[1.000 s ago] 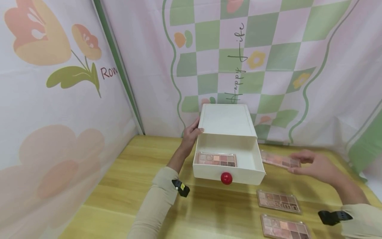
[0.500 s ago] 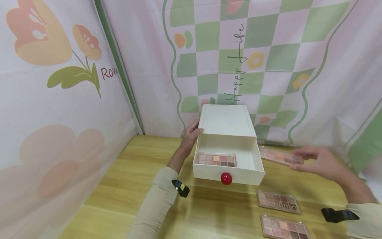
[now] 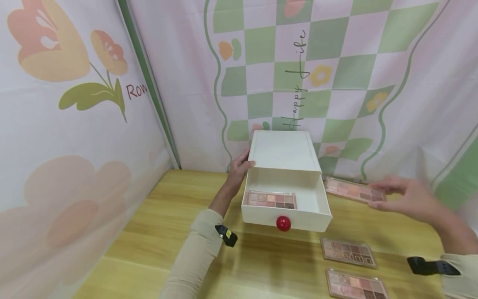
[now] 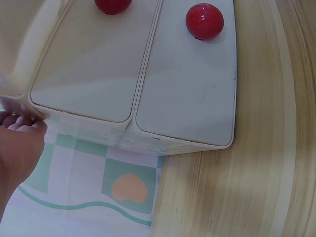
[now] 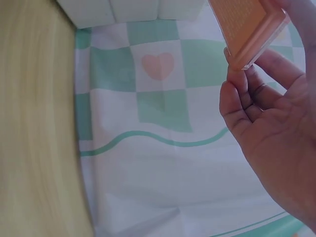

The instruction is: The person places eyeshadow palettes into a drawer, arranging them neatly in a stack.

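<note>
In the head view, my left hand (image 3: 238, 171) grips the left side of a white drawer cabinet (image 3: 283, 149), thumb at the top's front edge. Its top drawer (image 3: 257, 215), with a red knob (image 3: 283, 223), is pulled out. An eyeshadow palette (image 3: 271, 200) lies in the left part of that drawer. Right of the cabinet, my right hand (image 3: 412, 201) pinches another eyeshadow palette (image 3: 352, 190) by its right end, above the table. The right wrist view shows the held palette's back (image 5: 247, 29) between thumb and fingers.
Two more eyeshadow palettes lie on the wooden table (image 3: 149, 232) at the front right: one with lettering (image 3: 349, 252), another nearer (image 3: 357, 284). In the left wrist view, shut lower drawers (image 4: 187, 89) carry red knobs (image 4: 205, 21). Patterned cloth (image 3: 336, 83) hangs behind.
My right hand has moved right and slightly up and back with the palette. The left hand, the cabinet and the other palettes stay where they were.
</note>
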Tool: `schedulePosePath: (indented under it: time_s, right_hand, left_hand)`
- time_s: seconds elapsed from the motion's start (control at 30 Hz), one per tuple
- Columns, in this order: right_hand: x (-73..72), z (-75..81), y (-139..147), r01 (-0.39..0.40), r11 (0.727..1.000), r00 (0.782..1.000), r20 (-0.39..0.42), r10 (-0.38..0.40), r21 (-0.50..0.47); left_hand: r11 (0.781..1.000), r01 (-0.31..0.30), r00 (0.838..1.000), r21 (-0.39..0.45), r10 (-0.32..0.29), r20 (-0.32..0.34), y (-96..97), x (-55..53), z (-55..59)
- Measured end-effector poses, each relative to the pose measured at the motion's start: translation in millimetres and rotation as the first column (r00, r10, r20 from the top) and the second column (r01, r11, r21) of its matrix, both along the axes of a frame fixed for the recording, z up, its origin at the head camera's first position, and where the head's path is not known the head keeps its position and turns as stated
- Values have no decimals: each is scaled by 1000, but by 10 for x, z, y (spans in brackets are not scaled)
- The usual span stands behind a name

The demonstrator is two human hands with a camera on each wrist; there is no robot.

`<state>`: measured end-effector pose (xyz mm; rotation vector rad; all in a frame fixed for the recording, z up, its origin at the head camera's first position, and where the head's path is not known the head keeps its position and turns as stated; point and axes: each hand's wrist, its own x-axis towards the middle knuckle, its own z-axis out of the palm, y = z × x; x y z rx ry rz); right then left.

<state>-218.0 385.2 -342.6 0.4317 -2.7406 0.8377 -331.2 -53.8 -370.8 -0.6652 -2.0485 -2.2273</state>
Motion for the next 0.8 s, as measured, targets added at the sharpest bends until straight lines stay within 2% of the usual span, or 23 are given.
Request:
schedulePosePath:
  time_s: [0.47, 0.8]
  right_hand:
    - [74, 198, -78, -63, 994, 994, -89, 56, -83]
    - [144, 343, -233, -127, 991, 985, -121, 122, -36]
  left_hand:
    - [1000, 7, 1000, 7, -7, -12, 2, -5, 21]
    - [1000, -3, 1000, 17, 3, -2, 11, -4, 0]
